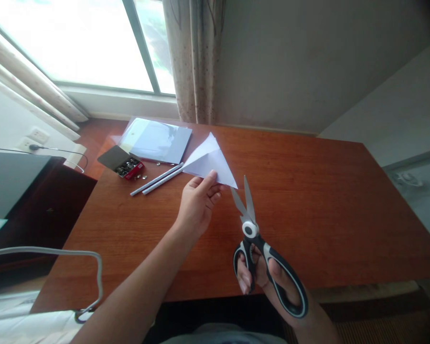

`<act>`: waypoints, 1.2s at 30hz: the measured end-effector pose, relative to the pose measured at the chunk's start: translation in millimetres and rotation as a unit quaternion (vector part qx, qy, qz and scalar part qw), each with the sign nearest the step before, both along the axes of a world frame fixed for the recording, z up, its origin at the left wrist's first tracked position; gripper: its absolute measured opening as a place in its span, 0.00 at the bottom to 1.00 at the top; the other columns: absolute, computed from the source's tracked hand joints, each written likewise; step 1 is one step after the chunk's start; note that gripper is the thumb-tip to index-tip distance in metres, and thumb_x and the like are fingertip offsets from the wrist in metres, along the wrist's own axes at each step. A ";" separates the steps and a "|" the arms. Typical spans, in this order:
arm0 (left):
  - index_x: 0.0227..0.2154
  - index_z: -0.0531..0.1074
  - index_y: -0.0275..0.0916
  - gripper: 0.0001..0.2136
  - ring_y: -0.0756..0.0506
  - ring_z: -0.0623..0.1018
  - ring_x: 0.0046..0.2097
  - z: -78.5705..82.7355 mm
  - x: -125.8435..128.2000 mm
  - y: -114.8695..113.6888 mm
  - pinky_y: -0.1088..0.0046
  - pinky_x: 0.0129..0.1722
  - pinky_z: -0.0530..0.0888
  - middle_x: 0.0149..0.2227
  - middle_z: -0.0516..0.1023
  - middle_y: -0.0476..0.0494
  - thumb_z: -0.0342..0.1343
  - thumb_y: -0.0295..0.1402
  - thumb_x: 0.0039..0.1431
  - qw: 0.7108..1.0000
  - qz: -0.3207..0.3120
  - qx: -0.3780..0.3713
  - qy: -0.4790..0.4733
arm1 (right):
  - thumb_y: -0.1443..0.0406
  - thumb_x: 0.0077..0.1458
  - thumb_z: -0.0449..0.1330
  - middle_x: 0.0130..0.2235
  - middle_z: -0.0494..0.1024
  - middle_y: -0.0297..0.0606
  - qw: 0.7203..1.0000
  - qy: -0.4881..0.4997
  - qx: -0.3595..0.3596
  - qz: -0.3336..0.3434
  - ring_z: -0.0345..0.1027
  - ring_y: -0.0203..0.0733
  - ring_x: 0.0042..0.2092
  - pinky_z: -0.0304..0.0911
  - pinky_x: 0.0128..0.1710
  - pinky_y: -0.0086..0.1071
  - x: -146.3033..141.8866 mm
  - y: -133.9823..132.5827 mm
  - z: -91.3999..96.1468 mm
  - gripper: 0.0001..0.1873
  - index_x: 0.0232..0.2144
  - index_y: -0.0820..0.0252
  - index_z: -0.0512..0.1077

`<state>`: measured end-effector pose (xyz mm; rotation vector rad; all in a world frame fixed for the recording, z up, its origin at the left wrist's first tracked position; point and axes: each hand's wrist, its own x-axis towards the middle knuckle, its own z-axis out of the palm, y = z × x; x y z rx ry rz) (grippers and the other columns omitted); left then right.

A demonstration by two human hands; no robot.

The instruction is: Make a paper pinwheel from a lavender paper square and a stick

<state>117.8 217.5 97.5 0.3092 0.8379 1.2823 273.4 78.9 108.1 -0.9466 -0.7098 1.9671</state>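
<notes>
Between the thumb and fingers of my left hand (198, 200) is a folded sheet of white paper (215, 165), roughly triangular and raised above the table. My right hand (261, 272) has its fingers through the handle loops of a pair of scissors (250, 229) with black and grey grips. The blades are spread apart and point away from me. One blade tip is close to the paper's lower right corner; I cannot tell whether they touch. Behind the paper, two thin white rolled paper sticks (161, 180) lie side by side on the table.
A red box (129, 167) with its flap up holds small metal pieces, with several loose beside it. Behind it lies a stack of paper in a clear sleeve (157, 141). All rest on the wooden table (308, 205). A grey metal tube frame (98, 272) stands at the left.
</notes>
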 end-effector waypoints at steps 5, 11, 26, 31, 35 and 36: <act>0.30 0.72 0.34 0.11 0.53 0.79 0.28 2.1 0.3 -2.0 0.81 0.27 0.75 0.29 0.80 0.48 0.69 0.28 0.48 0.999 -0.047 0.008 -0.020 | 0.43 0.60 0.59 0.33 0.72 0.40 1.000 -0.022 0.008 -0.002 0.67 0.44 0.36 0.64 0.39 0.41 -0.9 6.1 4.5 0.25 0.40 0.59 0.71; 0.25 0.72 0.34 0.07 0.51 0.79 0.28 5.5 -2.0 -2.6 0.78 0.31 0.78 0.27 0.80 0.47 0.66 0.25 0.45 0.995 -0.062 0.013 -0.079 | 0.45 0.63 0.57 0.34 0.73 0.39 0.998 -0.053 0.039 0.008 0.67 0.42 0.35 0.60 0.39 0.38 -1.5 8.1 6.9 0.24 0.41 0.60 0.71; 0.30 0.75 0.32 0.10 0.56 0.75 0.25 -3.8 2.7 -4.7 0.84 0.25 0.73 0.25 0.77 0.51 0.72 0.30 0.50 0.997 -0.054 0.037 -0.047 | 0.43 0.62 0.57 0.33 0.73 0.39 0.999 -0.022 0.042 0.005 0.67 0.41 0.34 0.60 0.39 0.38 -0.5 5.8 4.1 0.26 0.42 0.60 0.70; 0.26 0.75 0.33 0.11 0.55 0.75 0.25 -3.2 2.6 -4.3 0.84 0.25 0.73 0.23 0.76 0.51 0.73 0.30 0.48 0.997 -0.042 0.053 -0.026 | 0.43 0.61 0.57 0.32 0.72 0.38 0.999 0.009 0.039 0.012 0.66 0.40 0.31 0.58 0.34 0.37 3.2 5.6 5.5 0.25 0.41 0.59 0.69; 0.25 0.75 0.32 0.11 0.55 0.74 0.25 -2.0 2.7 -4.5 0.84 0.25 0.72 0.23 0.75 0.51 0.73 0.30 0.48 0.997 -0.041 0.061 -0.014 | 0.44 0.61 0.58 0.31 0.72 0.37 0.999 0.015 0.039 0.015 0.65 0.39 0.29 0.58 0.35 0.37 3.8 5.6 5.9 0.24 0.41 0.59 0.69; 0.25 0.75 0.32 0.11 0.55 0.75 0.25 -1.9 2.7 -4.4 0.84 0.25 0.72 0.23 0.75 0.51 0.73 0.30 0.48 0.997 -0.040 0.063 -0.013 | 0.44 0.60 0.59 0.31 0.72 0.37 0.999 0.012 0.036 0.016 0.65 0.39 0.29 0.58 0.35 0.37 3.6 5.8 6.8 0.24 0.40 0.59 0.69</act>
